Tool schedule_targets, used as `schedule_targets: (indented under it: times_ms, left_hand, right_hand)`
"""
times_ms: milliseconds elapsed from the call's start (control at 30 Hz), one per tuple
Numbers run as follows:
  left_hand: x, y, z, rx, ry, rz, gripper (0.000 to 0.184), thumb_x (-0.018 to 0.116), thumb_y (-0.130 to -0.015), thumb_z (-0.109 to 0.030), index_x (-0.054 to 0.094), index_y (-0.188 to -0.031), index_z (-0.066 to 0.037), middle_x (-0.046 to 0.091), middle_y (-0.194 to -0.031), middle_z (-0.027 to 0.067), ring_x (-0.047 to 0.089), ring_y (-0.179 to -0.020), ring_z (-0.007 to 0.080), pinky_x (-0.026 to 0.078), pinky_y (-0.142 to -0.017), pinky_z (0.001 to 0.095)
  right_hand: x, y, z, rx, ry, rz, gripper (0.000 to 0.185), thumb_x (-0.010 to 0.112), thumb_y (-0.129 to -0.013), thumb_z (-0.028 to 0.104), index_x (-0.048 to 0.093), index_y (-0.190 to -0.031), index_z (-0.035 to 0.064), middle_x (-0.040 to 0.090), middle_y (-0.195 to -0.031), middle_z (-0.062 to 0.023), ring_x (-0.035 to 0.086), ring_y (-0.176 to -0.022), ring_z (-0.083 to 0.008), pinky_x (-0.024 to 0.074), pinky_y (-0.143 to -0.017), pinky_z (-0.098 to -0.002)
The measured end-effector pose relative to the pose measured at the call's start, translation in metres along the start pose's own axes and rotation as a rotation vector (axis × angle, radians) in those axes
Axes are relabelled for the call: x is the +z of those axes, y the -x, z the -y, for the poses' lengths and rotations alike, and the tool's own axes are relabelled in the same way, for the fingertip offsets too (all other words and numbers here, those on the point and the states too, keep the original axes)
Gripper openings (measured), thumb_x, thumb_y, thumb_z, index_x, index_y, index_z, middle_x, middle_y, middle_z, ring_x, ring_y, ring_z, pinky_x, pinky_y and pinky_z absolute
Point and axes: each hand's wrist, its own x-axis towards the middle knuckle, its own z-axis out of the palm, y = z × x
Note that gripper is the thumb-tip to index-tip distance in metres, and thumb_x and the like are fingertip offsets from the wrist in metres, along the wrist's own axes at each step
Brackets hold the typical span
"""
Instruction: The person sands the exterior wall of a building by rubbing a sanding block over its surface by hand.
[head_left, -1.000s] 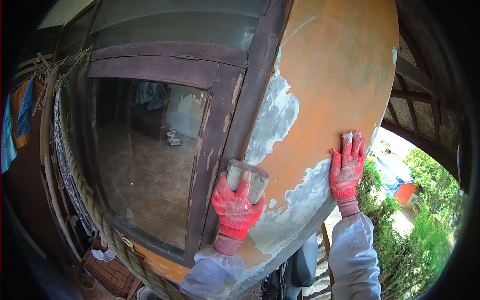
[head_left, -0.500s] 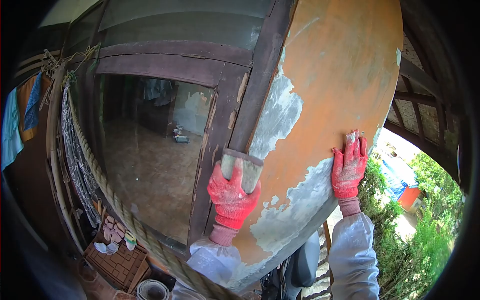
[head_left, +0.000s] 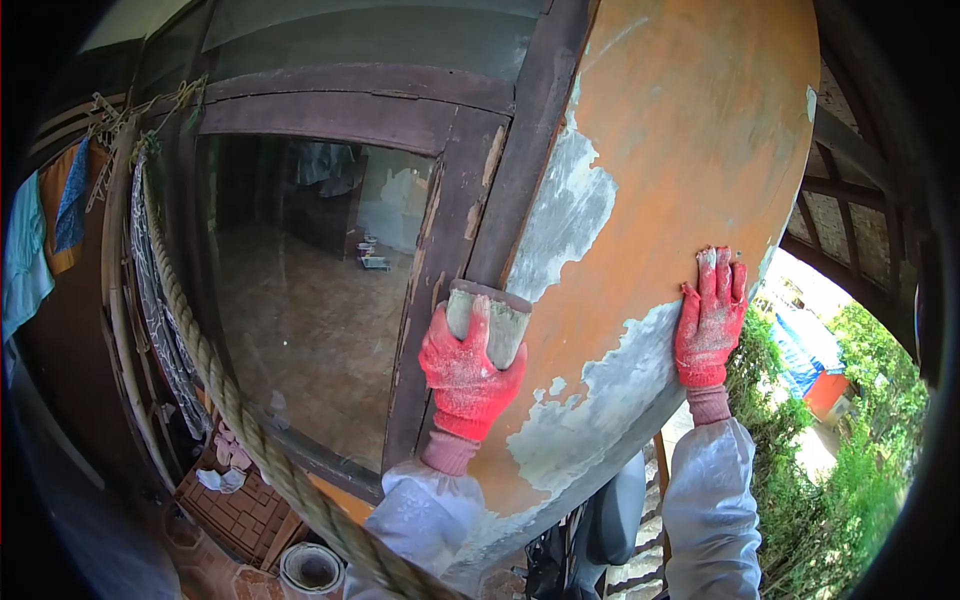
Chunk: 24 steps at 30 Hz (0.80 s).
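My left hand [head_left: 465, 385], in a dusty red glove, grips a worn grey sanding block [head_left: 508, 332] with a darker top edge. The block rests against the dark wooden post [head_left: 508, 215] and the adjoining wall strip. Orange paint covers the wall [head_left: 660, 170], with irregular grey-white bare patches [head_left: 630, 375] where it has come off. Flat on the wall's right side lies my right hand [head_left: 712, 325], also red-gloved, its fingers stretched upward and its palm hidden. It holds nothing visible.
A thick rope [head_left: 235, 415] crosses diagonally in front of the glass pane [head_left: 310, 300]. Clothes [head_left: 70, 210] hang at the left. Below are a brown woven-look box [head_left: 235, 515] and a white bucket [head_left: 312, 568]. Green bushes [head_left: 860, 440] grow outside at the right.
The view has shifted slightly. My left hand stays closed around the block near the post, moved only a little. My right hand remains on the wall, with its fingers a bit more spread.
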Motion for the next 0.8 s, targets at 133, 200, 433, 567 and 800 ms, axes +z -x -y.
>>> schedule_targets:
  times_ms: [133,200,433,567,800]
  left_hand:
    - [-0.001,0.075,0.024,0.098,-0.011,0.052,0.080,0.086,-0.065,-0.036,0.054,-0.136,-0.015,0.046,-0.134,0.0303,0.054,-0.112,0.0488,0.046,-0.086,0.0580]
    - [-0.010,0.153,0.049,0.100,0.002,0.175,0.076,0.087,-0.064,-0.035,0.056,-0.132,-0.018,0.047,-0.130,0.0288,0.056,-0.108,0.0485,0.046,-0.084,0.0569]
    - [-0.020,0.111,0.048,0.030,0.055,0.204,0.075,0.085,-0.065,-0.036,0.058,-0.133,-0.017,0.049,-0.130,0.0260,0.055,-0.109,0.0454,0.046,-0.086,0.0545]
    - [0.010,0.038,0.034,-0.052,0.175,0.107,0.077,0.084,-0.067,-0.035,0.056,-0.136,-0.016,0.049,-0.132,0.0275,0.055,-0.111,0.0458,0.047,-0.087,0.0545]
    - [-0.018,0.199,0.076,0.037,0.066,0.224,0.065,0.086,-0.064,-0.033,0.062,-0.122,-0.017,0.051,-0.128,0.0281,0.057,-0.110,0.0468,0.049,-0.083,0.0557]
  right_hand:
    - [0.004,0.002,-0.001,-0.022,-0.008,-0.039,0.050,0.062,-0.091,0.017,0.056,-0.140,0.0075,0.048,-0.152,-0.0156,0.041,-0.138,-0.0412,0.0328,-0.115,-0.0489]
    - [0.003,0.002,-0.001,-0.026,-0.020,-0.013,0.051,0.062,-0.093,0.018,0.055,-0.142,0.0085,0.047,-0.153,-0.0151,0.040,-0.139,-0.0411,0.0330,-0.114,-0.0488]
    - [0.011,0.005,-0.007,-0.036,0.002,-0.044,0.051,0.061,-0.094,0.017,0.054,-0.143,0.0077,0.046,-0.154,-0.0147,0.039,-0.141,-0.0395,0.0327,-0.114,-0.0479]
    - [0.014,0.005,-0.010,-0.039,0.012,-0.040,0.051,0.060,-0.094,0.017,0.053,-0.144,0.0078,0.046,-0.155,-0.0149,0.039,-0.142,-0.0402,0.0322,-0.115,-0.0480]
    - [0.012,0.004,-0.006,-0.054,0.003,-0.063,0.048,0.056,-0.098,0.017,0.052,-0.145,0.0081,0.044,-0.157,-0.0143,0.037,-0.143,-0.0421,0.0284,-0.119,-0.0497]
